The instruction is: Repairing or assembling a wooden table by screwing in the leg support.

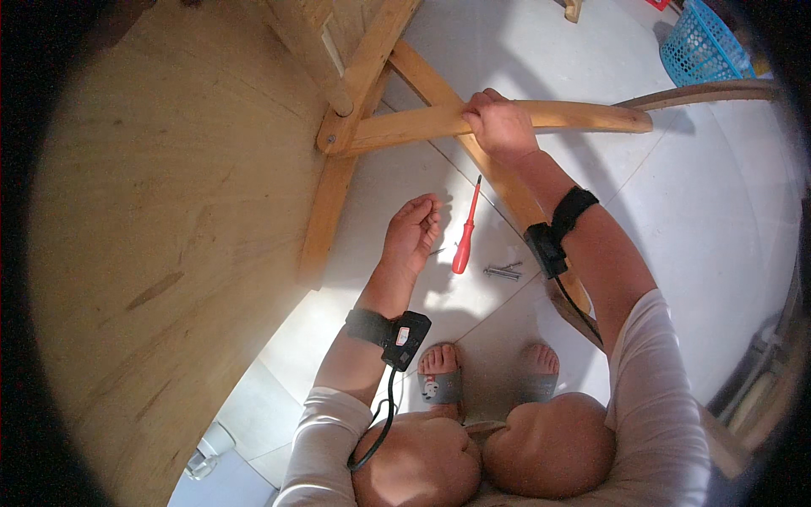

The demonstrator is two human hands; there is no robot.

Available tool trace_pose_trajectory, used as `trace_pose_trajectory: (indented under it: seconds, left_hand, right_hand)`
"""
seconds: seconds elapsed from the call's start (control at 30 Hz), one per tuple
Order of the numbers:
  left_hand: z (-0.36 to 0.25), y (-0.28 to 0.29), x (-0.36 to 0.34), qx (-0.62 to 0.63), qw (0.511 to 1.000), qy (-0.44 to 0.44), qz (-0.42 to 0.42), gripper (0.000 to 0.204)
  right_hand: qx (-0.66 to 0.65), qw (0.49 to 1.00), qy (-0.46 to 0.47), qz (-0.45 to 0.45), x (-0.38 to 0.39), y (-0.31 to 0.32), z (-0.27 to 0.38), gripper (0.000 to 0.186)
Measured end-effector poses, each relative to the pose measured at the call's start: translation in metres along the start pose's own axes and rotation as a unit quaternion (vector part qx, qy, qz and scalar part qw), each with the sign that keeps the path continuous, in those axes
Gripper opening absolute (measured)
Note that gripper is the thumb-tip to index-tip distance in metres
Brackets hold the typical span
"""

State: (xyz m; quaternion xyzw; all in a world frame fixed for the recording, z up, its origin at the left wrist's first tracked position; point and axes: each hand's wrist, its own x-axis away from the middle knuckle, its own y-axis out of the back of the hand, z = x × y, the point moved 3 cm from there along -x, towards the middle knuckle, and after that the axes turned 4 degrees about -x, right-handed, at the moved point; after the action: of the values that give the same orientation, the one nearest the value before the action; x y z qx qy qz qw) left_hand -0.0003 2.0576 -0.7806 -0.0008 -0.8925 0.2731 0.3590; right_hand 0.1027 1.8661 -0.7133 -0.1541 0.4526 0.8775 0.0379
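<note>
Two hands at work: my right hand (500, 127) grips the curved wooden bar (541, 117) of the upturned table's frame, while my left hand (412, 232), loosely curled and empty, hovers beside the red screwdriver (463, 241) and screws (503, 271) on the floor.

One head camera looks steeply down, close over the floor (726, 253).

Right hand (500, 127) grips a curved wooden bar (583, 116) of the overturned wooden furniture frame (355, 93), left hand (411, 232) half-curled above tiled floor (726, 220) beside red screwdriver (465, 241) and metal bolts (503, 271).
</note>
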Motion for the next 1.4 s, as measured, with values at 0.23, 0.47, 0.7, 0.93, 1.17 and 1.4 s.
trace_pose_trajectory:
  seconds: [0.23, 0.47, 0.7, 0.93, 1.17, 1.4]
  left_hand:
    - [-0.001, 0.000, 0.002, -0.007, 1.000, -0.001, -0.005, 0.015]
    - [-0.002, -0.003, 0.005, 0.004, 1.000, -0.001, -0.001, 0.016]
    - [-0.001, -0.001, 0.003, 0.008, 1.000, 0.002, -0.010, 0.016]
    - [-0.001, 0.002, 0.002, -0.001, 1.000, 0.010, -0.016, 0.017]
    - [0.000, 0.001, 0.002, 0.004, 1.000, 0.011, -0.010, 0.016]
    - [0.000, -0.001, 0.005, -0.002, 1.000, 0.008, -0.009, 0.016]
  right_hand:
    - [-0.084, 0.995, 0.045, -0.008, 0.003, 0.002, -0.009, 0.015]
    - [0.088, 0.992, 0.085, 0.040, -0.002, 0.005, 0.006, 0.015]
    - [0.019, 0.999, -0.025, 0.039, -0.002, -0.003, -0.008, 0.016]
    - [-0.040, 0.997, 0.067, 0.025, 0.001, 0.004, -0.007, 0.014]
    - [0.113, 0.987, 0.081, 0.081, -0.003, 0.008, 0.008, 0.015]
    - [-0.046, 0.999, -0.002, 0.020, -0.001, 0.001, -0.012, 0.016]
